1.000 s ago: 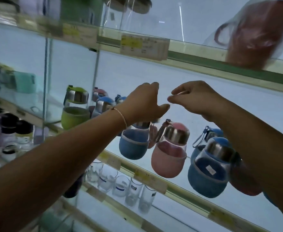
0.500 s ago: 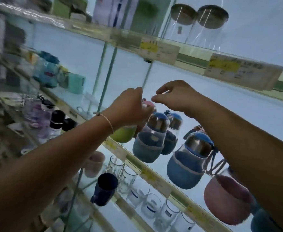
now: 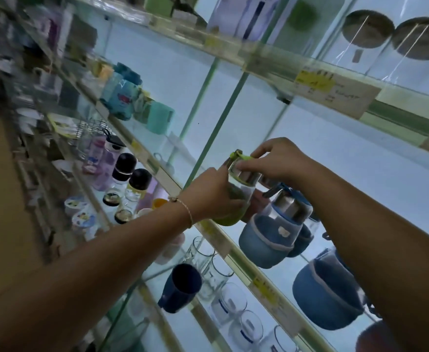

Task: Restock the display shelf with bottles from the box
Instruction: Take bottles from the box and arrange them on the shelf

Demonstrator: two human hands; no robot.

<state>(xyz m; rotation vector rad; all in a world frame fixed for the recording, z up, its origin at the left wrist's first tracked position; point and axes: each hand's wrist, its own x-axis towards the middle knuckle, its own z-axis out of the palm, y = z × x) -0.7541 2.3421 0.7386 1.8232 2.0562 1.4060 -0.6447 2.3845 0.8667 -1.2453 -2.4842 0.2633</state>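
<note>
A round green-sleeved bottle [image 3: 236,196] with a steel cap stands at the left end of a row on the glass display shelf [image 3: 223,240]. My left hand [image 3: 213,194] wraps its body. My right hand [image 3: 274,161] grips its steel cap and green strap from above. To its right stand blue-sleeved bottles [image 3: 271,237], [image 3: 327,293], with a pink one partly hidden behind the green bottle. The box is out of view.
A glass divider [image 3: 218,125] rises just left of the green bottle. Teal mugs [image 3: 157,118] sit further left on the same shelf. Drinking glasses [image 3: 216,270] and a navy cup [image 3: 183,285] fill the shelf below. Clear jars [image 3: 368,39] stand on the shelf above.
The view swung left along the shelf. Both hands, empty and held in the air before, have dropped onto the green bottle and closed on its body and cap.
</note>
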